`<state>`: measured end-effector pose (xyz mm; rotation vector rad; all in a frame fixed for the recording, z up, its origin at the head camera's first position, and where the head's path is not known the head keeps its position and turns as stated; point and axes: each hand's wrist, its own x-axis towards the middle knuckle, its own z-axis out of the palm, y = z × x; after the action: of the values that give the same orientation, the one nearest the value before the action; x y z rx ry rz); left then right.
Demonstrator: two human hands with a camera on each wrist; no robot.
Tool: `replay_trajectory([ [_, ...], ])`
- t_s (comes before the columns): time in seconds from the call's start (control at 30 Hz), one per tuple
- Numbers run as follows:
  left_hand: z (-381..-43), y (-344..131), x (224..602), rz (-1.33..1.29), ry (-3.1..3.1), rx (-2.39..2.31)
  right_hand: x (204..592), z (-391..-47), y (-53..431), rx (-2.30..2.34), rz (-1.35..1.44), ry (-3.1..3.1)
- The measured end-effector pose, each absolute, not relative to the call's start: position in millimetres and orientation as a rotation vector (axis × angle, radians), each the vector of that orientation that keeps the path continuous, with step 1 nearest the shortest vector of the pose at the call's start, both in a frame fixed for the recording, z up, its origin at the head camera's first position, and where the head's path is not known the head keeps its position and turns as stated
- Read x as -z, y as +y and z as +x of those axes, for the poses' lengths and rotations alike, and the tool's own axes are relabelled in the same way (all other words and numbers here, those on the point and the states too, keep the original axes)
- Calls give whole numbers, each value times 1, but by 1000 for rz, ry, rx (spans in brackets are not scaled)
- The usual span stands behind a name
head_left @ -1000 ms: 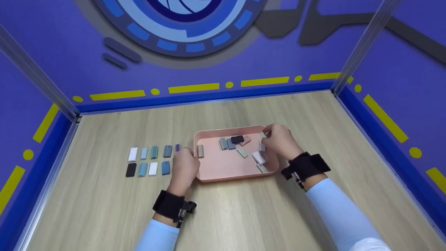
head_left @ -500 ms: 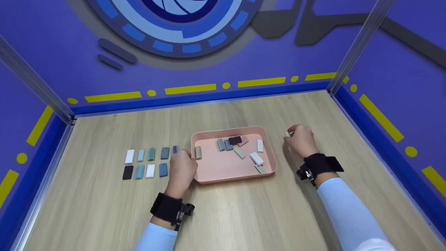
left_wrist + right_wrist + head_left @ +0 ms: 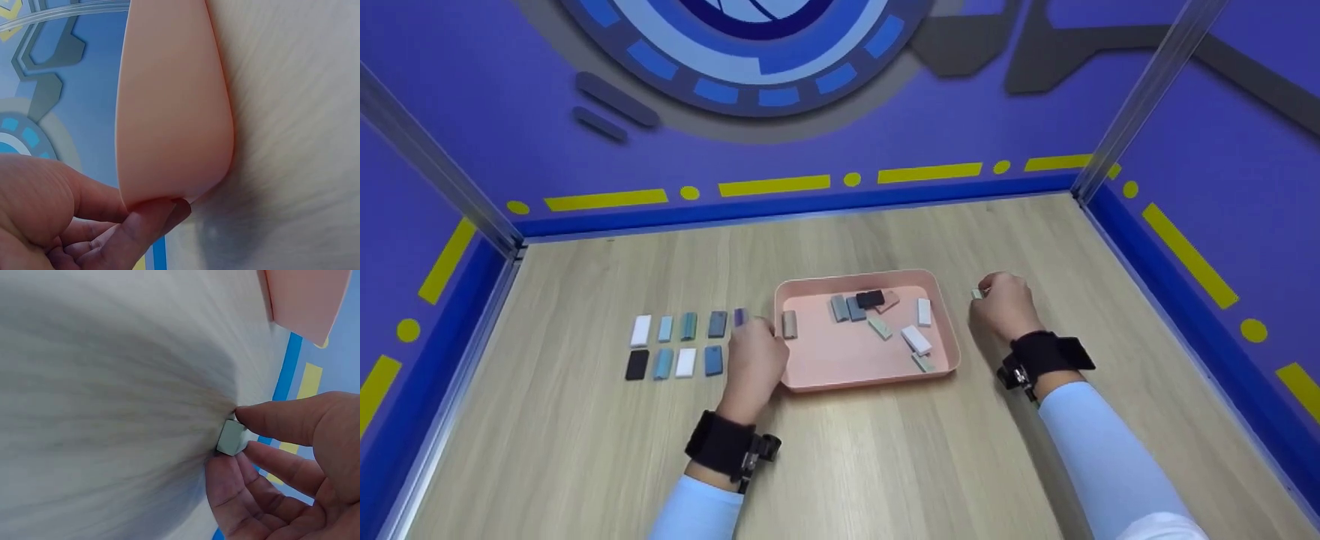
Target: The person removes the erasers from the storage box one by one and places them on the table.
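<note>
My left hand (image 3: 755,365) pinches the left end of the pink tray (image 3: 870,384). In the left wrist view, its thumb and fingers close on a corner of the tray wall (image 3: 174,101). To the right of the tray, my right hand (image 3: 1011,309) holds a pale green block (image 3: 230,437) between thumb and fingertips, down at the tabletop. Only a small end of that block shows in the head view. Inside the tray lie several small blocks, among them a black block (image 3: 870,299), a white block (image 3: 916,340) and a tan block (image 3: 790,325).
Two rows of small blocks stand left of the tray, including a white block (image 3: 641,330), a black block (image 3: 637,365) and a blue block (image 3: 713,361). A purple block (image 3: 739,316) is partly behind my left hand. Blue-purple panels (image 3: 780,165) enclose the wooden table (image 3: 885,465).
My right hand has moved from the tray's right end out to the table on the right, carrying the pale green block, and lowered it there. My left hand stays on the tray.
</note>
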<state>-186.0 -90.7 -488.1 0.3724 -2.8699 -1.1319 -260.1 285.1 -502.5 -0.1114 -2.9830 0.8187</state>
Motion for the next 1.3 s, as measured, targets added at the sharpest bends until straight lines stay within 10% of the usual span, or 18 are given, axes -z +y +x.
replay_trajectory([
  [0.53, -186, -92, 487, 327, -2853, 1081, 444, -234, 194, -690, 111, -2909],
  [1.3, -186, -90, 488, 336, -2858, 1077, 491, -247, 167, -433, 282, -3042],
])
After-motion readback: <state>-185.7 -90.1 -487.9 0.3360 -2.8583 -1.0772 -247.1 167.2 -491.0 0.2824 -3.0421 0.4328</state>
